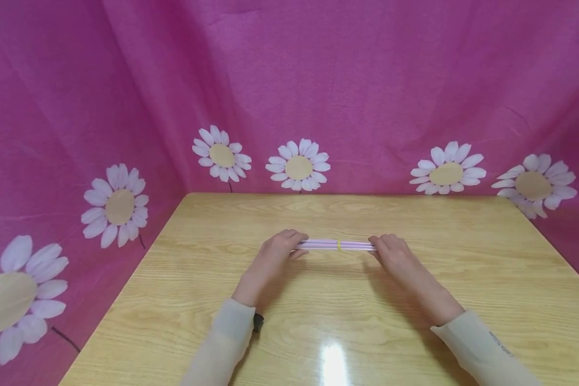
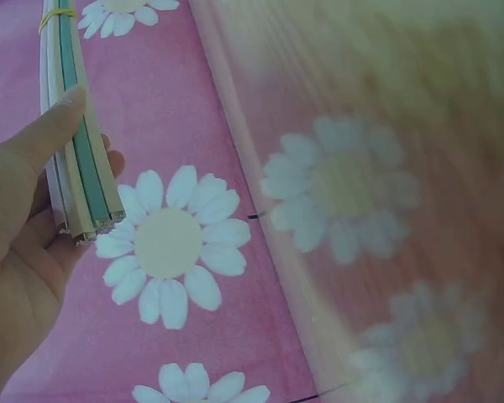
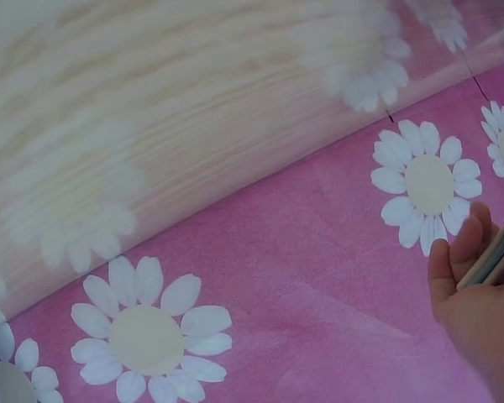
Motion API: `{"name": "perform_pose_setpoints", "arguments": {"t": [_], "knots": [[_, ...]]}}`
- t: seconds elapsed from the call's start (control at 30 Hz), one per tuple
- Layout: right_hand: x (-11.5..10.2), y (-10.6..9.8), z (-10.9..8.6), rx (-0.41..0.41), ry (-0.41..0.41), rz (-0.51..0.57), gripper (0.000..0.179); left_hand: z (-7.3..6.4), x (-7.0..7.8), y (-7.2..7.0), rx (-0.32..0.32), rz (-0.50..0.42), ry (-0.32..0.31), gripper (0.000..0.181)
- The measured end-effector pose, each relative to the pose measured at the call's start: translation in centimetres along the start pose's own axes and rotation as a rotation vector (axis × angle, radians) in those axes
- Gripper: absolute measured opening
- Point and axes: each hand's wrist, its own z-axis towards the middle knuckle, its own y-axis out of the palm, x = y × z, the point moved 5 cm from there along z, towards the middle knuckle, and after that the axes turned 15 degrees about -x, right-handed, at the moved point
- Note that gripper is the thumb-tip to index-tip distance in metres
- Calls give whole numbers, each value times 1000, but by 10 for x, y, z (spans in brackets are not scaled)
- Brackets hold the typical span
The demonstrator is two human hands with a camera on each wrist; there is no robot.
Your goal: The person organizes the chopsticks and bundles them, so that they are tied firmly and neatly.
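Note:
A slim bundle of long thin sticks or strips (image 1: 320, 244), pale with one green piece (image 2: 88, 172), is bound by a yellow rubber band (image 1: 339, 245). It lies level between my two hands, above the table. My left hand (image 1: 272, 257) pinches its left end, thumb on the near face and fingers behind. In the left wrist view the blunt ends (image 2: 92, 231) stick out past that hand. The opposite end is gripped by my right hand (image 1: 399, 260); in the right wrist view short tips (image 3: 487, 260) show among its fingers. Whether the sticks are wood or paper I cannot tell.
The wooden table (image 1: 318, 300) spreads beneath both arms, with a bright glare spot near its front. A pink curtain (image 1: 328, 80) with large white daisies hangs at the back and along the sides. A small black object (image 1: 258, 322) sits at the left cuff.

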Motion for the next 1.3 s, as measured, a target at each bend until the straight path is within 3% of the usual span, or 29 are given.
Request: {"name": "perform_pose_setpoints", "arguments": {"t": [0.2,0.47,0.6,0.9,1.0,1.3], "knots": [[3,5,0,-57,52,127,26,1,-8,2,-63,-120,-57,32],[5,3,8,113,-26,58,26,11,-14,3,-110,-143,-41,28],[6,3,10,121,-33,57,26,17,-20,7,-151,-164,-48,27],[15,14,15,-78,41,175,17,26,-31,18,-217,-234,-119,25],[18,17,16,-137,73,215,15,29,-32,19,-224,-194,-100,25],[19,22,20,-214,75,228,9,39,-32,22,-256,-49,-24,22]]}}
